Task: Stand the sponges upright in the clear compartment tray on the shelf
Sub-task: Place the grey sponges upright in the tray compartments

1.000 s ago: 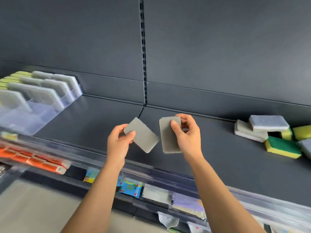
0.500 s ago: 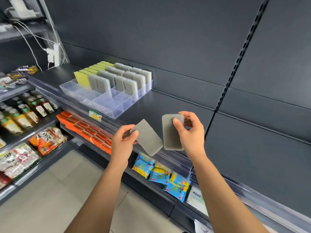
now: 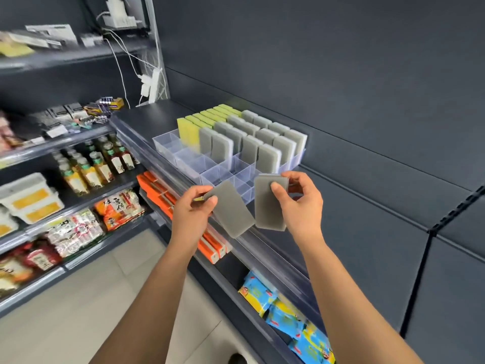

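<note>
1. Head cam: the shelf [image 3: 341, 195] runs away up-left. There's bare dark deck to the right of the tray, so you've got open room on that side. Its front rail [image 3: 262, 248] sits just under your hands.
2. The clear compartment tray [image 3: 168, 143] is just ahead of both hands. The back rows are packed with grey sponges [image 3: 262, 143] and yellow sponges [image 3: 207, 122] standing on end. The front compartments [image 3: 223, 174] nearest you look empty.
3. The right sponge [image 3: 270, 206] has its long axis nearly vertical. Your right hand [image 3: 301, 203] pinches it, thumb on the face and fingers behind. It's right by the tray's near corner, so I reckon it drops in easiest.
4. The left sponge [image 3: 231, 208] is tilted, low end pointing right. Your left hand [image 3: 193, 208] pinches its upper corner. It probably needs a twist upright first.
5. Can't tell if the two held sponges touch at the bottom.
</note>
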